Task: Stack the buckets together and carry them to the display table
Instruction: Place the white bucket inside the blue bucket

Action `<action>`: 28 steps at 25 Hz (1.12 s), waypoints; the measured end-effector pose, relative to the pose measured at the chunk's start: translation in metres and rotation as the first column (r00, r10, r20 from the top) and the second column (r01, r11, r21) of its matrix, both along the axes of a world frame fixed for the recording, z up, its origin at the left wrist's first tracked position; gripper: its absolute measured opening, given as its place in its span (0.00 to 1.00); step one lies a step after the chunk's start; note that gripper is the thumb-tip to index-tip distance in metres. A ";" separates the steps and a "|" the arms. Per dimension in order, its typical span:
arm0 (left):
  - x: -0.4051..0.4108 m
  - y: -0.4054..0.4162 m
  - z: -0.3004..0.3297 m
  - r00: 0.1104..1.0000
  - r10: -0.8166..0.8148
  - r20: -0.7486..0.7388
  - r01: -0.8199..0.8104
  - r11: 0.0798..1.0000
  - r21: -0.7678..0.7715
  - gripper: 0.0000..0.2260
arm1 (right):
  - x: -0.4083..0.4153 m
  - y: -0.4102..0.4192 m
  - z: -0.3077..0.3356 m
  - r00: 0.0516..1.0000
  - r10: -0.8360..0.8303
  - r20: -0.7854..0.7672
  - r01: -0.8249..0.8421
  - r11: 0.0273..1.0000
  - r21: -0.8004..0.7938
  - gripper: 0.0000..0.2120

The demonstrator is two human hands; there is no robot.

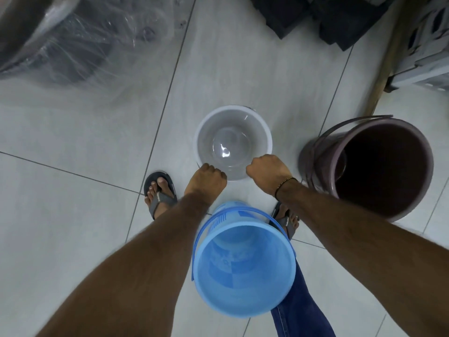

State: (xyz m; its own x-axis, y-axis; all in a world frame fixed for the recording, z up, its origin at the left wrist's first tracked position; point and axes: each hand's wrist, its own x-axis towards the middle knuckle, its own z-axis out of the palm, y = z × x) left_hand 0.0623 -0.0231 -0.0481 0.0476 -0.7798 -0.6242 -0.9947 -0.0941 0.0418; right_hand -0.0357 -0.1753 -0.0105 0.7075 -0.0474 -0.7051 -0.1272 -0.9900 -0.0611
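Note:
A white bucket (233, 132) stands upright on the tiled floor ahead of me, empty. My left hand (206, 180) is closed on its near-left rim, and my right hand (268, 170) is closed on its near-right rim. A blue bucket (243, 268) with a blue handle stands between my feet, close under my arms. A dark maroon bucket (379, 166) with its handle resting against the side stands to the right. All three open upward.
Plastic-wrapped goods (60, 40) fill the far left. Dark folded items (323, 18) lie at the far centre-right. A wooden stick (386, 62) and grey crates (427, 45) are at the far right. My sandalled feet (159, 193) stand on the tiles.

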 end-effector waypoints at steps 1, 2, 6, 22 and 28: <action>0.001 0.000 0.008 1.000 -0.023 0.005 0.023 1.000 -0.012 0.12 | -0.003 -0.001 0.010 1.000 -0.023 0.015 0.022 1.000 0.011 0.12; 0.004 0.000 0.019 0.999 -0.045 0.011 0.046 0.999 -0.024 0.13 | -0.004 -0.003 0.021 0.999 -0.045 0.028 0.044 0.999 0.017 0.12; 0.005 0.004 0.107 0.999 -0.011 0.038 0.015 0.995 -0.102 0.16 | -0.016 -0.009 0.103 0.991 -0.119 0.059 0.115 0.991 0.065 0.14; -0.174 0.164 0.318 0.945 0.259 -0.198 -0.286 0.950 -0.124 0.20 | -0.182 0.110 0.308 0.995 0.058 -0.081 -0.047 0.989 0.140 0.10; -0.215 0.224 0.166 0.964 0.162 -0.212 -0.176 0.983 -0.047 0.17 | -0.205 0.180 0.171 0.983 0.050 -0.179 -0.025 0.990 0.137 0.07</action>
State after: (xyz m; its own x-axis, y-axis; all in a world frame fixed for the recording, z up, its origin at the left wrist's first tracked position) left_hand -0.1531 0.2011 0.1176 0.0577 -0.8109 -0.5823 -0.9335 -0.2507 0.2566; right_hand -0.2409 0.0044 0.1605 0.5665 0.0799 -0.8202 -0.1114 -0.9787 -0.1723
